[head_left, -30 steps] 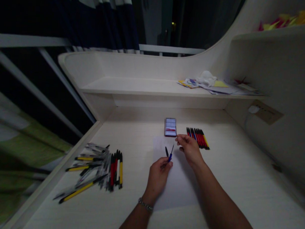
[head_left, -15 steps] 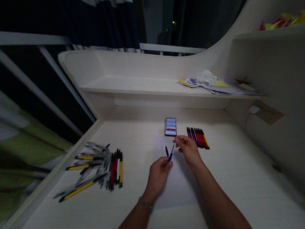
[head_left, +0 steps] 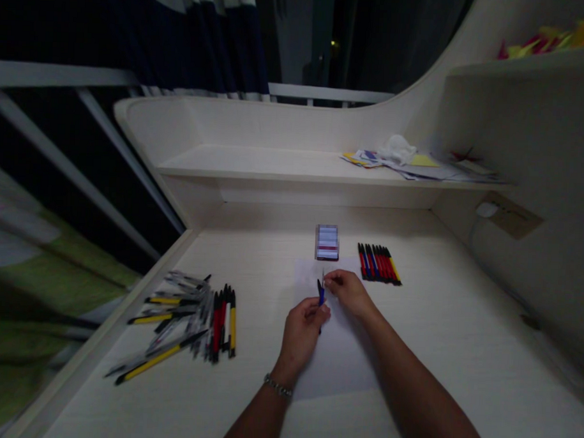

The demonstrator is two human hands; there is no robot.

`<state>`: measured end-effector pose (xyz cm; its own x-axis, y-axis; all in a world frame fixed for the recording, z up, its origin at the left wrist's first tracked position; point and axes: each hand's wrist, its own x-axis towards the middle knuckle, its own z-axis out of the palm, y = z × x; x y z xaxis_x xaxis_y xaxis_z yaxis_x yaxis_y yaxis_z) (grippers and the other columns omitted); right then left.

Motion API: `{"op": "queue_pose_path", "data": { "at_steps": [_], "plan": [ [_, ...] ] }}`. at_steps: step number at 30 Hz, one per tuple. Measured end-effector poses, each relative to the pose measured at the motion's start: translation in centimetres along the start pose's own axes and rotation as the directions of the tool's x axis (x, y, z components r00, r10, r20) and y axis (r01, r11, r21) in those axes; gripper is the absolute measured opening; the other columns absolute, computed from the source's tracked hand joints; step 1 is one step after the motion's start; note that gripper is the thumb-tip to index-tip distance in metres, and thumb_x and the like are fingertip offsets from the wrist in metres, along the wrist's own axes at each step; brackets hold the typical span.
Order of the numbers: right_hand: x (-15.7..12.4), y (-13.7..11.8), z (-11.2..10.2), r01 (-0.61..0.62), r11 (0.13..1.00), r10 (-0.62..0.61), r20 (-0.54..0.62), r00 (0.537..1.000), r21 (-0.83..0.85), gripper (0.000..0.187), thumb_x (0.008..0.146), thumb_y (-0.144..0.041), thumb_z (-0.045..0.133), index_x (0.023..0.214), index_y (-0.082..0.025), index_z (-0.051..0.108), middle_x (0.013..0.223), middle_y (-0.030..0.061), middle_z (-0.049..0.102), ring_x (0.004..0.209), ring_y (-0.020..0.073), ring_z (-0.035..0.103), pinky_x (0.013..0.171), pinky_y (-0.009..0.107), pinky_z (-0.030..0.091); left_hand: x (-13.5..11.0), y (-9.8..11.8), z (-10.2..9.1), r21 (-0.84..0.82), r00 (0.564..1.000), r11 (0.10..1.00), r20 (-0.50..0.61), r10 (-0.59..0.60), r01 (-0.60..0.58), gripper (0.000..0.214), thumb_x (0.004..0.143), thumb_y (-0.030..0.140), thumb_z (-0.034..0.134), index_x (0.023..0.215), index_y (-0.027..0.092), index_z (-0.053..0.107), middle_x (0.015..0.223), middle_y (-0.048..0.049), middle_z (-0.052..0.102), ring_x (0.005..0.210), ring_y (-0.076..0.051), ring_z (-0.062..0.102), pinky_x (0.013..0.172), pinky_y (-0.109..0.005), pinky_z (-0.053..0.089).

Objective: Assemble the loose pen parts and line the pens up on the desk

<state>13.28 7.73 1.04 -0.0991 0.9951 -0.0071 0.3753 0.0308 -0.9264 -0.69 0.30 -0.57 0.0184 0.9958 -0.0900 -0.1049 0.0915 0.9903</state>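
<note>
My left hand point(head_left: 302, 327) is closed around a blue pen barrel point(head_left: 322, 297), which stands nearly upright over a white sheet of paper point(head_left: 342, 368). A slim black pen part point(head_left: 319, 287) sticks up beside the barrel at the same fingers. From the barrel's upper end rises a thin, pale pen refill point(head_left: 323, 274). Thumb and fingertips of my right hand point(head_left: 351, 294) are pinched at this refill, just above the left hand. How deep the refill sits in the barrel is too small to tell.
To the right lies a neat row of pens point(head_left: 379, 265) with red, blue and yellow barrels. A phone point(head_left: 327, 253) lies beyond the paper. On the left are a loose pile of clear and yellow pen parts point(head_left: 178, 317) and several upright-lying pens point(head_left: 224, 322). Papers point(head_left: 409, 165) rest on the shelf.
My right hand has come left and slightly down with the refill. The blue barrel has turned from slanted to nearly upright, and refill and barrel now line up beside the black part.
</note>
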Motion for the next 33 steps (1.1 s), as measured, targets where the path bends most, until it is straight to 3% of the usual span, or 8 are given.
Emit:
{"op": "queue_pose_path", "data": {
  "at_steps": [5, 10, 13, 16, 19, 21, 26, 33],
  "plan": [
    [0.6, -0.4, 1.2, -0.092, 0.834, 0.084, -0.039, 0.996, -0.544, 0.022, 0.08, -0.042, 0.063, 0.089, -0.023, 0.071, 0.095, 0.0082, 0.073, 0.089, 0.0229, 0.065, 0.073, 0.031, 0.044, 0.1, 0.0, -0.2, -0.009, 1.0, 1.0, -0.007, 0.027, -0.027, 0.036, 0.078, 0.043, 0.07, 0.098, 0.013, 0.07, 0.079, -0.0084, 0.074, 0.073, -0.019, 0.068, 0.068, -0.028, 0.05],
    [0.6, -0.7, 1.5, -0.107, 0.754, 0.133, -0.008, 0.991, -0.648, 0.017, 0.08, -0.036, 0.061, 0.082, -0.023, 0.071, 0.091, 0.0107, 0.073, 0.088, 0.0258, 0.066, 0.07, 0.032, 0.043, 0.1, 0.0, -0.2, 0.01, 1.0, 1.0, -0.008, 0.028, -0.028, 0.035, 0.079, 0.043, 0.069, 0.099, 0.013, 0.07, 0.08, -0.0081, 0.074, 0.073, -0.019, 0.068, 0.068, -0.028, 0.05],
    [0.9, 0.1, 0.6, -0.094, 0.87, 0.093, -0.027, 0.995, -0.484, 0.015, 0.08, -0.032, 0.06, 0.079, -0.02, 0.069, 0.086, 0.0093, 0.072, 0.084, 0.0226, 0.066, 0.071, 0.03, 0.044, 0.0, 0.0, -0.1, -0.011, 1.0, 1.0, -0.003, 0.019, -0.019, 0.034, 0.079, 0.042, 0.07, 0.098, 0.014, 0.07, 0.082, -0.0081, 0.074, 0.076, -0.019, 0.069, 0.072, -0.03, 0.051],
    [1.1, 0.7, -0.7, -0.048, 0.996, 0.043, -0.07, 0.997, -0.077, 0.024, 0.08, -0.036, 0.06, 0.093, -0.017, 0.066, 0.074, 0.0046, 0.069, 0.068, 0.0172, 0.062, 0.063, 0.027, 0.044, -0.1, -0.1, 0.0, -0.026, 1.0, 1.0, 0.002, 0.008, -0.008, 0.035, 0.077, 0.042, 0.072, 0.098, 0.014, 0.07, 0.083, -0.0087, 0.075, 0.076, -0.02, 0.07, 0.074, -0.031, 0.052],
    [1.2, 0.1, -1.8, -0.005, 0.951, 0.045, -0.123, 0.991, 0.309, 0.044, 0.074, -0.043, 0.065, 0.11, -0.017, 0.061, 0.068, 0.0003, 0.067, 0.054, 0.0131, 0.055, 0.052, 0.025, 0.041, -0.1, -0.3, 0.0, -0.002, 1.0, 1.0, 0.009, 0.016, -0.016, 0.034, 0.077, 0.041, 0.072, 0.098, 0.014, 0.07, 0.083, -0.0087, 0.075, 0.077, -0.02, 0.07, 0.075, -0.031, 0.053],
    [1.1, -0.8, -2.3, 0.023, 0.894, 0.064, -0.18, 0.982, 0.448, 0.05, 0.069, -0.046, 0.07, 0.11, -0.019, 0.06, 0.07, 0.0, 0.067, 0.052, 0.0117, 0.053, 0.051, 0.024, 0.041, -0.1, -0.5, 0.0, 0.021, 1.0, 1.0, 0.02, 0.023, -0.023, 0.034, 0.078, 0.04, 0.071, 0.099, 0.015, 0.071, 0.083, -0.0088, 0.075, 0.077, -0.021, 0.07, 0.076, -0.032, 0.053],
    [0.8, -2.6, -2.8, 0.07, 0.846, 0.105, -0.293, 0.95, 0.529, 0.053, 0.063, -0.048, 0.077, 0.105, -0.021, 0.06, 0.064, -0.0025, 0.063, 0.055, 0.0124, 0.055, 0.053, 0.025, 0.043, -0.1, -0.6, 0.1, 0.069, 0.999, 0.997, 0.038, 0.03, -0.033, 0.031, 0.079, 0.04, 0.07, 0.099, 0.015, 0.071, 0.083, -0.009, 0.075, 0.078, -0.021, 0.07, 0.077, -0.033, 0.053],
    [0.4, -3.1, -2.6, 0.112, 0.852, 0.051, -0.293, 0.955, 0.511, 0.05, 0.066, -0.047, 0.076, 0.106, -0.021, 0.06, 0.065, -0.0025, 0.063, 0.056, 0.0126, 0.055, 0.054, 0.025, 0.042, -0.1, -0.8, 0.0, 0.088, 0.998, 0.996, 0.055, 0.027, -0.032, 0.031, 0.08, 0.04, 0.069, 0.1, 0.016, 0.071, 0.085, -0.0092, 0.075, 0.08, -0.023, 0.07, 0.077, -0.033, 0.053]
  ]
}}
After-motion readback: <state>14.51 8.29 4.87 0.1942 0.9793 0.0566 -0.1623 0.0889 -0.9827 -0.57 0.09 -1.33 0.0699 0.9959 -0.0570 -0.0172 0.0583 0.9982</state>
